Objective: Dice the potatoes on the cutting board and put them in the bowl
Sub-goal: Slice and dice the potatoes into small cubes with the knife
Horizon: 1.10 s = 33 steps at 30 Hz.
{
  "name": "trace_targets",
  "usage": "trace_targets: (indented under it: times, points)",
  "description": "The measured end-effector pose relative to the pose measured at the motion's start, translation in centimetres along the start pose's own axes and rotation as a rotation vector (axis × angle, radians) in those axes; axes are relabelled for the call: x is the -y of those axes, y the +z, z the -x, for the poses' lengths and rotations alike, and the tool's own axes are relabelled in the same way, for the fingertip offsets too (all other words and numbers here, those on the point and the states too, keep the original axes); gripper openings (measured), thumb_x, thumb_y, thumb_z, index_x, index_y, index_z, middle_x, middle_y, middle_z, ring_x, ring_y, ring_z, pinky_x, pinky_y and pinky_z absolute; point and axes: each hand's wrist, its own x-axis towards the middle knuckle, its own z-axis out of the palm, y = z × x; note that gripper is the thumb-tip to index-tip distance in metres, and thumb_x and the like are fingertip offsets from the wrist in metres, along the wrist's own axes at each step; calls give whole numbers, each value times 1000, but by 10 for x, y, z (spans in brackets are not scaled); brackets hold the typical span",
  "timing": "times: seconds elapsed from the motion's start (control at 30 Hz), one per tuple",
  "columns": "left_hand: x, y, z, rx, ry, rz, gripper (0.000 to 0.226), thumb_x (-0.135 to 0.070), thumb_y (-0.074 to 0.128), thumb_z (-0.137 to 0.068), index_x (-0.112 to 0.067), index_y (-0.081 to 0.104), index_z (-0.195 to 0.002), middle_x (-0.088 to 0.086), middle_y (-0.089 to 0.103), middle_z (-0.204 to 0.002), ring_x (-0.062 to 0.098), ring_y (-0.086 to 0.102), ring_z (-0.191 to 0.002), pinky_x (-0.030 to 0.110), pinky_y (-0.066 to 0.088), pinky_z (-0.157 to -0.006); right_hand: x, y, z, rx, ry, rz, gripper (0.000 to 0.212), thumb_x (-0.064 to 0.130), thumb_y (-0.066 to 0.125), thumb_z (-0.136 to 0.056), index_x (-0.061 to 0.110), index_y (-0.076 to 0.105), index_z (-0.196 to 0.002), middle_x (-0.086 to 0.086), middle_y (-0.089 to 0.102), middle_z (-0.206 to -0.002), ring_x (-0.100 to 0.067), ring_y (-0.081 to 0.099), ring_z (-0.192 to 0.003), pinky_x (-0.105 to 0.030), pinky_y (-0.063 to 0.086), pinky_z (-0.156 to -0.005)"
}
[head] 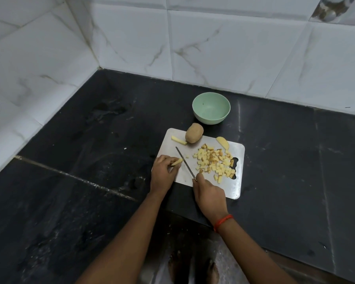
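A steel cutting board (182,177) lies on the black counter. My left hand (164,171) pinches a potato strip (177,162) at the board's left edge. My right hand (209,195) grips a knife (184,163) whose blade lies just right of that strip. A heap of diced potato (215,162) covers the board's right half. A whole unpeeled potato (194,133) stands at the board's far edge, with another strip (178,140) to its left and a slice (223,142) to its right. The pale green bowl (211,108) behind the board holds nothing.
The black stone counter (90,160) meets white marble-look tiled walls (131,42) at the back and left. The counter's front edge runs below the board at lower right, and bare feet (193,267) show on the floor beneath.
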Motion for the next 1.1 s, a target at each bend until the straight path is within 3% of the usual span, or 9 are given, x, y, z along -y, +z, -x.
trace_targets:
  times: [0.1, 0.27, 0.4, 0.57, 0.7, 0.93, 1.0, 1.1]
  points:
    - [-1, 0, 0, 1, 0, -10, 20, -30, 74, -91, -23, 78, -108, -13, 57, -94, 10, 52, -98, 23, 43, -82, 2, 1, -6, 71, 2, 55, 25, 28, 62, -95, 20, 39, -92, 0, 51, -51, -28, 46, -35, -29, 30, -33]
    - [-1, 2, 2, -22, 3, -21, 21, -32, 73, -91, -23, 78, -109, -14, 55, -93, 9, 50, -98, 25, 46, -83, 13, 1, -11, 111, 63, 142, 37, 18, 78, -80, 19, 43, -91, 0, 48, -48, -28, 44, -30, -22, 18, -36]
    - [-4, 1, 3, -38, 14, -20, 20, -32, 74, -90, -22, 79, -107, -14, 55, -93, 9, 51, -97, 23, 44, -81, 16, 0, -8, 124, 113, 113, 39, 17, 77, -82, 20, 39, -90, -2, 48, -51, -30, 45, -31, -24, 22, -36]
    - [-1, 2, 2, -25, 23, -50, 22, -34, 73, -91, -23, 78, -110, -13, 55, -94, 9, 49, -97, 25, 45, -81, 20, 0, -17, 169, 141, 166, 47, 11, 83, -71, 19, 41, -92, 0, 46, -47, -26, 42, -28, -20, 13, -39]
    - [0, 3, 2, -26, 17, -55, 23, -31, 73, -92, -23, 78, -112, -14, 54, -95, 8, 49, -98, 26, 47, -83, 13, -3, -6, 224, 107, 204, 33, 16, 72, -82, 20, 42, -95, -1, 50, -52, -27, 45, -33, -21, 6, -41]
    - [0, 2, 3, -48, -4, 25, 25, -27, 79, -86, -20, 77, -109, -12, 61, -97, 8, 55, -101, 22, 49, -87, 2, -12, 23, 84, 168, 44, 20, 27, 53, -97, 22, 35, -89, 0, 52, -55, -26, 49, -37, -28, 29, -34]
    - [-1, 1, 4, -49, 3, 31, 20, -24, 79, -86, -21, 78, -106, -14, 60, -95, 8, 55, -99, 25, 50, -84, 7, -10, 16, 95, 146, 13, 28, 25, 58, -97, 23, 32, -87, -1, 53, -55, -27, 50, -38, -28, 28, -34]
    - [-1, 1, 3, -50, 6, 12, 20, -27, 79, -86, -22, 79, -106, -14, 57, -92, 8, 53, -96, 21, 46, -82, 17, -7, 4, 175, 136, 65, 39, 22, 71, -89, 23, 32, -85, 0, 49, -50, -26, 47, -33, -22, 14, -36]
